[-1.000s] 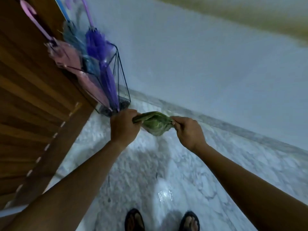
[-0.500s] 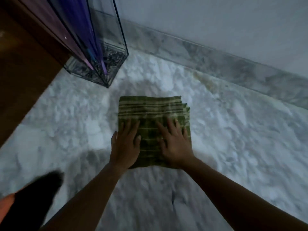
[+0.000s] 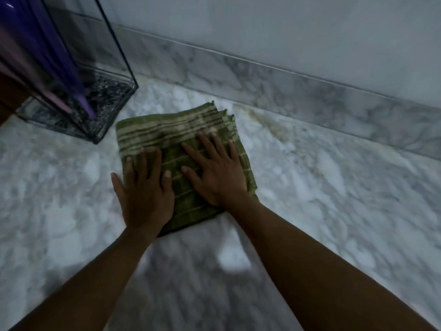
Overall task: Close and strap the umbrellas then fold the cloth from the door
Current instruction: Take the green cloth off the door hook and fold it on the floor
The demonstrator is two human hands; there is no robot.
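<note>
A folded green cloth [image 3: 181, 130] with pale stripes is being pressed flat against the marble floor [image 3: 334, 211] in the middle of the frame, slightly above centre. The left hand [image 3: 143, 197] is being laid palm-down on the cloth's lower left part, with its fingers [image 3: 143, 163] being held straight and slightly spread. Its outermost finger is lying past the cloth's left edge on the bare floor, while the thumb is resting on the fabric. The right hand [image 3: 217, 175] is being laid palm-down just to the right, on the cloth's right half, with its fingers [image 3: 210, 144] being held straight and fanned apart. Their tips are reaching the pale striped band along the cloth's upper edge. The two thumbs are being kept near each other but apart, with a strip of green check showing between them. Stacked layers are showing at the cloth's upper right corner. In the upper left of the frame a clear-walled stand [image 3: 119, 63] is standing on the floor, near the cloth's upper left corner but apart from it. A purple umbrella [image 3: 43, 44] and a pink umbrella [image 3: 59, 103] are being held in it, tips down in a dark speckled filling. A marble skirting [image 3: 286, 87] is running across the upper frame.
</note>
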